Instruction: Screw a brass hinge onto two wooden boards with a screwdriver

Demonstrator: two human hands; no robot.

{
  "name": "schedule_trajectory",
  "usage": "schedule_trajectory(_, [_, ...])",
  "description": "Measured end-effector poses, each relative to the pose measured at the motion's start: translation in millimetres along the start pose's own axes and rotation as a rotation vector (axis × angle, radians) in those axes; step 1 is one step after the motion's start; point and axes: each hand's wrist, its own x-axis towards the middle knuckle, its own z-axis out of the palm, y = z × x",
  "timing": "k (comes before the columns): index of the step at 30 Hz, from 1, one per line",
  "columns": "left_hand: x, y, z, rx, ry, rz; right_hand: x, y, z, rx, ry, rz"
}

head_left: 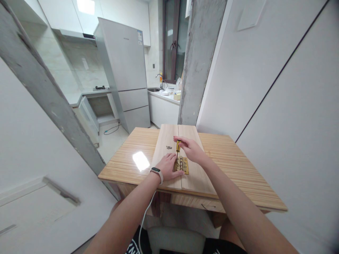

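Note:
A brass hinge [186,166] lies across the seam between two pale wooden boards [165,135] [197,178]. My left hand [166,166] rests flat beside it, fingers stretched out toward the screwdriver's shaft and thumb spread at the hinge's lower edge. Part of the left leaf is hidden under that hand. My right hand [192,150] is closed around the top of a screwdriver [178,145] with a yellow and black handle. The screwdriver stands roughly upright, its tip down at the left leaf; whether it sits in a screw I cannot tell. Several loose screws [168,147] lie on the left board.
Beneath the boards is a wood-grain table [124,158] with a drawer [196,201] at its front. A white cable [145,218] hangs below the left forearm. A concrete pillar [200,63] and white wall [265,88] stand at right; a fridge [129,60] stands behind.

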Motion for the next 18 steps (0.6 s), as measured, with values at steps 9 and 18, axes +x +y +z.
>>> schedule_trajectory(9, [0,0,-2.0,-0.007,-0.003,0.009,7,7,-5,0.196,-0.083,0.010])
schedule_trajectory(18, [-1,2,-2.2,-0.007,0.007,0.006,0,13,12,0.110,0.136,0.033])
